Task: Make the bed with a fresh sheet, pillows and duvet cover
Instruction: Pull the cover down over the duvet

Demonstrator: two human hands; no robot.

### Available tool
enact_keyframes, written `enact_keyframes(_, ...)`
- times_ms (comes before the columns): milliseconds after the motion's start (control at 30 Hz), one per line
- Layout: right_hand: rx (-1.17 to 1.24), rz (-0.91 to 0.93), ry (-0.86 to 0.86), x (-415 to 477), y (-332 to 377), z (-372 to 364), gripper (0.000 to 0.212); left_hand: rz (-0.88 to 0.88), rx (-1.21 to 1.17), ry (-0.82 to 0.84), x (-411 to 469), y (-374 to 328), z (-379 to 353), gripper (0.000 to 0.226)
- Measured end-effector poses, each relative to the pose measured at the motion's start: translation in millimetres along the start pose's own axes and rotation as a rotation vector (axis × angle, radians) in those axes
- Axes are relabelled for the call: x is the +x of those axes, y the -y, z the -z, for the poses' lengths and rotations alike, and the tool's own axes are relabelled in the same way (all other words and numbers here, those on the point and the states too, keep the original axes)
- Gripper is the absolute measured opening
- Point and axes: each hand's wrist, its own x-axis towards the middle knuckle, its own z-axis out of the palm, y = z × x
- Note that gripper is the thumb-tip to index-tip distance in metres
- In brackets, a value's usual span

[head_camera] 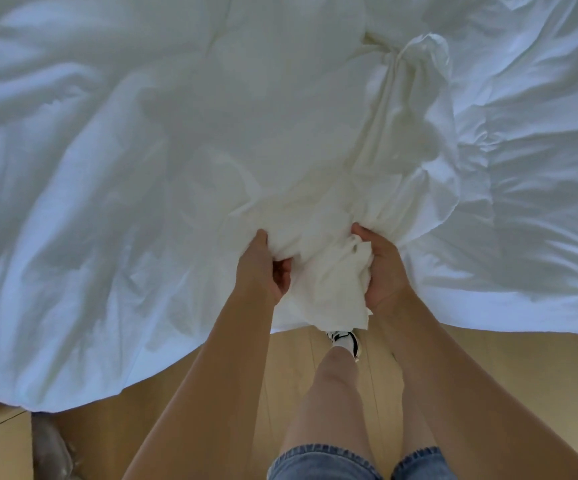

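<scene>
Two-handed clutch at bedside: left hand (pixel 265 268) and right hand (pixel 382 268) both curled into bunched cream duvet cover (pixel 329 268), seemingly; lying across rumpled white bedding (pixel 107 168), overhanging wooden floor (pixel 522 368); midway at best; straightening and pillows apparently left; no pillows visible.

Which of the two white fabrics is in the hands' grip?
The creamier bunched cloth, gathered between left hand and right hand; the bluish-white bedding lies spread out.
</scene>
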Motion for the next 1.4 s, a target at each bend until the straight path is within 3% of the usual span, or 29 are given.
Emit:
enact_keyframes(100,-0.059,0.043,-0.007,-12.0,1.6,12.2,0.035,-0.094,-0.071,-0.047,-6.5,4.4,1.2,0.014)
enact_keyframes(200,-0.478,0.013,-0.113,-24.3,1.7,14.8,0.011,-0.171,-0.256,-0.079,-14.7,3.0,4.9,0.015)
enact_keyframes(267,-0.614,0.047,-0.19,-28.2,1.8,17.4,0.019,-0.208,-0.312,-0.119,-24.5,1.3,5.3,0.018)
enact_keyframes(467,-0.334,0.067,-0.306,-65.2,-8.9,13.7,0.022,-0.316,-0.571,-0.058,-65.0,-13.8,-2.8,0.028)
enact_keyframes(533,-0.27,0.125,-0.285,-89.4,17.9,30.4,0.009,-0.372,-0.593,-0.059,-67.8,-20.5,5.2,0.029)
enact_keyframes(600,-0.334,0.312,-0.31,-118.4,62.3,53.7,0.005,-0.41,-0.628,-0.021,-65.4,-27.3,20.5,0.035)
enact_keyframes(667,-0.315,0.31,-0.173,-147.0,109.4,66.4,0.024,-0.386,-0.641,-0.025,-57.4,-18.6,40.8,0.02)
enact_keyframes(700,-0.254,0.323,-0.137,-157.8,132.0,79.9,0.026,-0.362,-0.615,-0.07,-52.0,-6.3,51.6,0.011)
enact_keyframes(767,-0.073,0.402,-0.226,-163.9,167.6,101.0,0.023,-0.258,-0.491,-0.182,-40.3,32.5,68.5,0.009)
enact_keyframes(833,-0.067,0.404,-0.387,-152.4,181.3,110.0,0.034,-0.153,-0.359,-0.264,-27.7,75.5,67.0,0.021)
enact_keyframes(900,-0.193,0.287,-0.465,-138.0,186.4,115.2,0.025,-0.089,-0.236,-0.303,-23.0,112.3,42.9,0.029)
enact_keyframes(967,-0.243,0.207,-0.433,-131.1,183.2,124.3,0.019,-0.003,-0.164,-0.249,-27.3,137.3,7.9,0.039)
enact_keyframes(1033,-0.248,0.139,-0.342,-129.0,189.2,138.3,0.025,0.084,-0.094,-0.143,-38.2,148.5,-30.1,0.049)
enact_keyframes(1100,-0.167,0.01,-0.105,-130.0,209.3,153.2,0.037,-0.023,0.185,-0.067,-60.9,152.0,-67.1,0.052)
enact_keyframes(1167,-0.096,0.004,0.035,-128.8,235.3,158.7,0.053,-0.422,0.596,-0.094,-85.0,146.3,-108.0,0.049)
enact_keyframes(1233,-0.05,-0.064,0.146,-118.5,261.9,146.9,0.072,-0.763,0.766,-0.071,-113.2,128.0,-163.6,0.049)
enact_keyframes(1300,-0.218,-0.023,0.192,-113.0,276.1,131.3,0.069,-0.758,0.75,0.096,-133.2,102.4,-221.3,0.055)
enact_keyframes(1400,-0.422,-0.054,0.345,-117.5,291.1,113.0,0.04,-0.539,0.784,0.241,-150.2,70.0,-292.0,0.046)
